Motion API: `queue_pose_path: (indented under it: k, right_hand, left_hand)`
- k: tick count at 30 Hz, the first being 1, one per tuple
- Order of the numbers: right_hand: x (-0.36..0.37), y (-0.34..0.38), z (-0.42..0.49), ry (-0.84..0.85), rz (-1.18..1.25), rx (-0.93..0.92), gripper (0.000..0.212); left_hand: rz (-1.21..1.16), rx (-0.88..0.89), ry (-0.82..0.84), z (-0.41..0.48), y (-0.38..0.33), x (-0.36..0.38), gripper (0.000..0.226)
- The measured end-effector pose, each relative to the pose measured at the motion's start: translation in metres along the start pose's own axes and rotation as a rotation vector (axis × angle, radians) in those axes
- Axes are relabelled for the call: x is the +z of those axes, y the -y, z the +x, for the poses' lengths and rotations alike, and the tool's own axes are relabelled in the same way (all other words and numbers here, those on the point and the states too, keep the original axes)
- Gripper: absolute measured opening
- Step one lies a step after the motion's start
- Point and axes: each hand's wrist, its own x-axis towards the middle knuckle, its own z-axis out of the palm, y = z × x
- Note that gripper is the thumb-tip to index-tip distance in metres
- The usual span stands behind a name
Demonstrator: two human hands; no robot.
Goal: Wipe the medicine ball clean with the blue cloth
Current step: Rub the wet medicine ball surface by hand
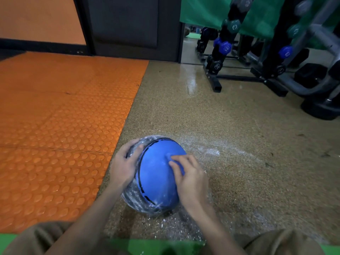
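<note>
The medicine ball (156,173) sits on the speckled tan floor (202,116), close to the person and just beside the straight edge of the orange studded mat (55,126). The ball's broad face is bright blue, bounded by a black seam with a dashed line curving down its left side. Beyond that seam the left-hand panel looks dark and is streaked with whitish film. The blue face carries a faint pale haze, heavier near its lower rim.

A small bunch of blue cloth (170,155) shows on the upper right of the blue face. Its colour is so near the ball's that its edges are hard to trace.

The right hand (189,179) lies over the right side of the ball, wrist low and knuckles raised. Its fingers are bent and bear down on the cloth, holding it against the surface. The left hand (124,162) is spread on the dark left panel, palm against the ball and fingers laid along its curve toward the top. It grips nothing. Both forearms reach in from the near edge of the view.

White specks and a pale smear (211,151) lie on the floor around and to the right of the ball. Well apart, at the far right, stands a dumbbell rack (219,57), and a dark door (128,24) is behind the mat.
</note>
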Motion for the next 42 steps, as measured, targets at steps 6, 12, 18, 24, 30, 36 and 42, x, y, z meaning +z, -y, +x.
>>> queue_pose_path:
  k: [6, 12, 18, 24, 30, 36, 42]
  right_hand:
    - [-0.001, -0.035, 0.010, 0.136, -0.035, 0.469, 0.016]
    - [-0.004, -0.007, 0.021, 0.149, 0.029, 0.228, 0.013]
    - [0.008, -0.039, 0.025, 0.208, -0.056, 0.500, 0.016]
    - [0.018, 0.003, 0.001, 0.020, 0.065, 0.060, 0.017]
    - [0.018, -0.028, 0.018, 0.075, -0.013, 0.382, 0.020]
    - [0.021, 0.004, 0.001, 0.040, -0.065, -0.221, 0.025]
    - [0.021, -0.017, 0.047, 0.050, -0.063, 0.125, 0.018]
  left_hand:
    - [-0.097, -0.130, -0.057, 0.008, -0.005, -0.015, 0.023]
    - [0.145, -0.121, -0.029, 0.005, -0.003, -0.008, 0.067]
    - [0.063, -0.157, -0.012, 0.016, 0.001, -0.015, 0.066]
    - [-0.036, -0.192, -0.019, 0.027, 0.013, -0.021, 0.064]
    - [-0.054, -0.206, -0.048, 0.029, 0.016, -0.021, 0.059]
    - [0.048, -0.281, -0.056, 0.036, 0.001, -0.016, 0.075]
    - [0.075, 0.027, 0.038, 0.031, 0.006, -0.004, 0.052]
